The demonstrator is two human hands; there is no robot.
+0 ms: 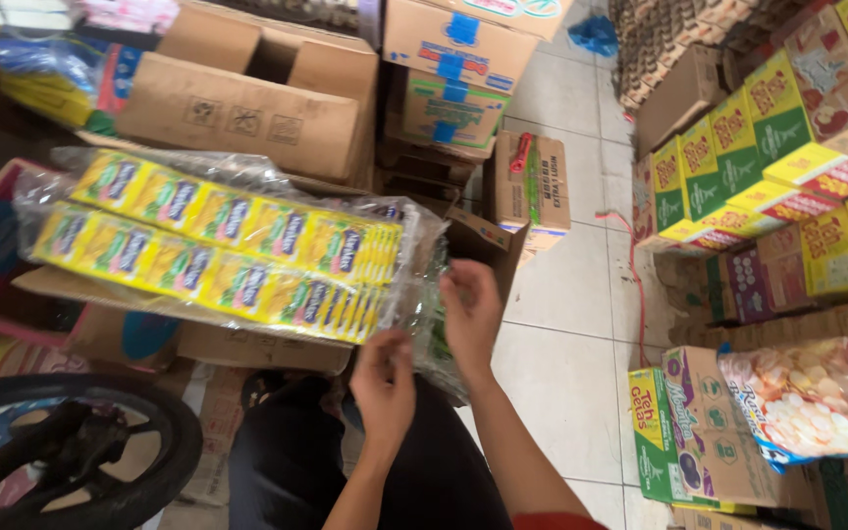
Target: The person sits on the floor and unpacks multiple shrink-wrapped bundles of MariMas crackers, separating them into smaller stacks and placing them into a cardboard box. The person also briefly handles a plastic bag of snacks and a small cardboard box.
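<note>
The clear plastic bag packed with yellow sachet strips lies tilted across a flat brown cardboard sheet in the middle left of the head view, its open, crumpled end toward the person; the sachets sit in two long rows inside the film. The left hand is closed on the loose plastic at the bag's lower corner, fingers pinched over the film; the right hand is just beside it, fingers curled around the bunched plastic at the bag's mouth, gripping it. Both forearms rise from the bottom edge, over dark trousers. A large open brown cardboard box stands behind the bag; smaller taped cartons are stacked beside it. Stacks of yellow, green and red printed cartons line the right side on the pale tiled floor; a clear bag of round crackers rests on lower cartons. A black wheel fills the bottom left corner.
</note>
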